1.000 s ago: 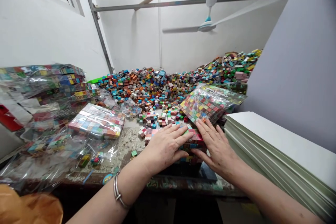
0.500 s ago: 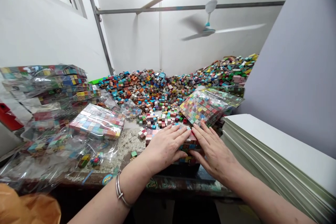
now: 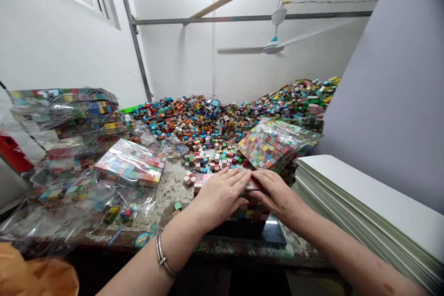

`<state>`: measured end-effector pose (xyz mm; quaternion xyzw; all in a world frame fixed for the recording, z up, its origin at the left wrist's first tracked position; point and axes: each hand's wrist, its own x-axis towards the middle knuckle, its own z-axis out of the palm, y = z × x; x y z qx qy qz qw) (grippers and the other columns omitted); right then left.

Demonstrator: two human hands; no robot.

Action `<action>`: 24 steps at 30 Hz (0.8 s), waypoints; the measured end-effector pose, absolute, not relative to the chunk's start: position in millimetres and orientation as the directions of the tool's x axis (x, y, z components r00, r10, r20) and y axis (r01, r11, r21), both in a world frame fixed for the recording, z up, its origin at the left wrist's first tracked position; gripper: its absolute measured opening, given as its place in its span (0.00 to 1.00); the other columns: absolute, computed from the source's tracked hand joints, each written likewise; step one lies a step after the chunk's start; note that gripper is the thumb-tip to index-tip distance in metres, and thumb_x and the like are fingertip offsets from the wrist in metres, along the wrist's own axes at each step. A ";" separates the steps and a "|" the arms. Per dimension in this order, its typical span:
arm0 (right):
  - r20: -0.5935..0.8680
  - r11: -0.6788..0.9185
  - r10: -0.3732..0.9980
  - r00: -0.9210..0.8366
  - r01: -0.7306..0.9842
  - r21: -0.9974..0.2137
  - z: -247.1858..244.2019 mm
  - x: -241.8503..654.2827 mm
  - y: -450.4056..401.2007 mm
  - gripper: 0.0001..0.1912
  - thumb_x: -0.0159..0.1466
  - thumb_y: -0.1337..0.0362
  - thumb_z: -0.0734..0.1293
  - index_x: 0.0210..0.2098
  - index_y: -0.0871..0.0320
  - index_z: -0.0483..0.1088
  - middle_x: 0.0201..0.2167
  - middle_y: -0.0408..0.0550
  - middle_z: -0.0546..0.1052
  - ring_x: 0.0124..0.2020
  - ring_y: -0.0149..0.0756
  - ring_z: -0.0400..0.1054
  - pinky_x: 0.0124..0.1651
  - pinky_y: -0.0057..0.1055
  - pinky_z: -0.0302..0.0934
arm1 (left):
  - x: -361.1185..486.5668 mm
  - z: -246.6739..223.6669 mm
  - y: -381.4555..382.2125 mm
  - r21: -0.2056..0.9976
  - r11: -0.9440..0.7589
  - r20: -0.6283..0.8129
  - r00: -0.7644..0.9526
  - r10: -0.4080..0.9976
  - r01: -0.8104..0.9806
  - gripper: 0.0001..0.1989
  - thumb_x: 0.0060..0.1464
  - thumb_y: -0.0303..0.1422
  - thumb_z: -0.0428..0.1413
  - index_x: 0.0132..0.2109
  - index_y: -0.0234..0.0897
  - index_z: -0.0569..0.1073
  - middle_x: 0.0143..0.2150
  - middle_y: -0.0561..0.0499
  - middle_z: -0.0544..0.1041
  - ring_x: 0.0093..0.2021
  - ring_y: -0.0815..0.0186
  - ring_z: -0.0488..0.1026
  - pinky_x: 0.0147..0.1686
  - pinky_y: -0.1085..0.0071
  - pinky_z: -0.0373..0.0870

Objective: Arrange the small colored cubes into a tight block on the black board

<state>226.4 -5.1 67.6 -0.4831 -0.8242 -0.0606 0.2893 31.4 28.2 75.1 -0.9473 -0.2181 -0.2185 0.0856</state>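
A block of small, colourful printed cubes [image 3: 252, 211] stands at the table's front, packed close together on a dark flat board [image 3: 274, 232]. My left hand [image 3: 220, 196] lies palm down across its top, fingers stretched out and side by side. From the right, my right hand [image 3: 277, 192] rests over the top corner, fingers extended together and the thumb lower on the front side. The fingertips of both hands nearly meet. Much of the top is hidden under them. Just left of the block sit a few loose cubes [image 3: 189, 179].
Behind lies a large heap of loose cubes [image 3: 208, 120]. Plastic-wrapped cube sets [image 3: 130, 162] are stacked at left, and another wrapped set [image 3: 267, 148] leans at right. A stack of white boards [image 3: 347, 189] flanks my right arm. A fan [image 3: 273, 46] hangs above.
My right hand has shifted slightly left and its spread fingers have drawn together over the block's corner. More of the dark board shows at right. The left hand stays nearly in place.
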 end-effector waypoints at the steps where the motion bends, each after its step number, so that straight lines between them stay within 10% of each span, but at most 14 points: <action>1: 0.542 0.525 0.761 -0.356 0.829 -0.192 67.7 226.3 -5.4 0.16 0.61 0.63 0.61 0.48 0.58 0.65 0.45 0.55 0.73 0.49 0.43 0.65 0.51 0.43 0.61 | 31.3 74.9 28.3 -0.062 -0.892 0.452 0.809 0.375 0.448 0.30 0.56 0.38 0.52 0.62 0.35 0.54 0.61 0.46 0.62 0.61 0.61 0.58 0.60 0.62 0.55; 8: 0.516 0.505 0.791 -0.329 0.827 -0.247 66.2 222.6 -8.9 0.17 0.60 0.62 0.61 0.48 0.59 0.65 0.47 0.56 0.72 0.52 0.44 0.63 0.55 0.46 0.57 | 31.5 73.4 29.6 -0.059 -0.890 0.431 0.816 0.386 0.452 0.33 0.53 0.39 0.55 0.62 0.37 0.53 0.62 0.49 0.59 0.61 0.60 0.57 0.61 0.61 0.52; 14: 0.430 0.209 0.898 0.092 0.772 -0.600 66.9 229.8 -26.3 0.37 0.61 0.46 0.56 0.63 0.60 0.47 0.66 0.52 0.45 0.65 0.44 0.34 0.64 0.47 0.37 | 30.5 75.5 27.1 -0.044 -0.887 0.431 0.809 0.399 0.461 0.30 0.53 0.39 0.55 0.61 0.40 0.56 0.62 0.49 0.60 0.61 0.61 0.58 0.60 0.62 0.52; 18: 0.155 -0.005 0.930 0.332 0.436 -0.900 66.2 228.9 -38.5 0.39 0.61 0.41 0.49 0.64 0.57 0.44 0.65 0.45 0.48 0.64 0.40 0.41 0.64 0.43 0.37 | 30.8 75.4 28.2 -0.027 -0.890 0.438 0.806 0.398 0.455 0.31 0.53 0.40 0.55 0.61 0.40 0.55 0.62 0.50 0.60 0.61 0.62 0.57 0.60 0.62 0.52; 24: 0.086 -0.020 0.938 0.337 0.300 -0.954 54.9 210.6 -39.8 0.39 0.60 0.41 0.51 0.64 0.55 0.45 0.65 0.43 0.50 0.64 0.37 0.41 0.64 0.39 0.34 | 31.8 74.8 28.3 -0.042 -0.885 0.435 0.806 0.402 0.464 0.31 0.53 0.41 0.55 0.61 0.40 0.55 0.62 0.50 0.60 0.61 0.61 0.57 0.60 0.61 0.52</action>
